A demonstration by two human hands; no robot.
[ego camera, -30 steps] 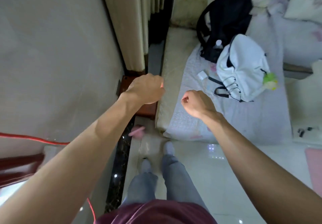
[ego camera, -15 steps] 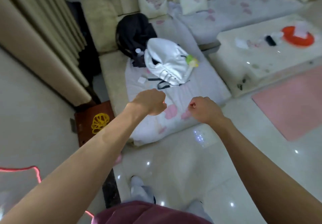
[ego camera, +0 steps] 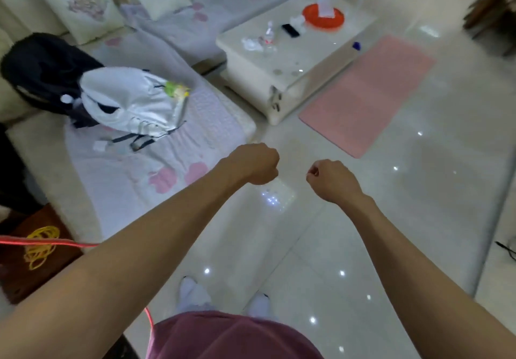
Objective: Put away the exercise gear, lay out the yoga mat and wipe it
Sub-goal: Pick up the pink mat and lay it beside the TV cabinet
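The pink yoga mat lies flat on the floor, one long edge just beside the low white surface. Its long axis runs diagonally away toward my upper right. It sits ahead and to the right of both arms, so I judge my right hand the nearer. My left hand hangs near the sofa corner. Both are curled into fists, holding nothing I can see.

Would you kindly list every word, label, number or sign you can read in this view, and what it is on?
No text is readable here.
Yellow mark on the brown box: a blurred emblem, no legible letters.
Red label on the bottle on the coffee table: too small and blurred.
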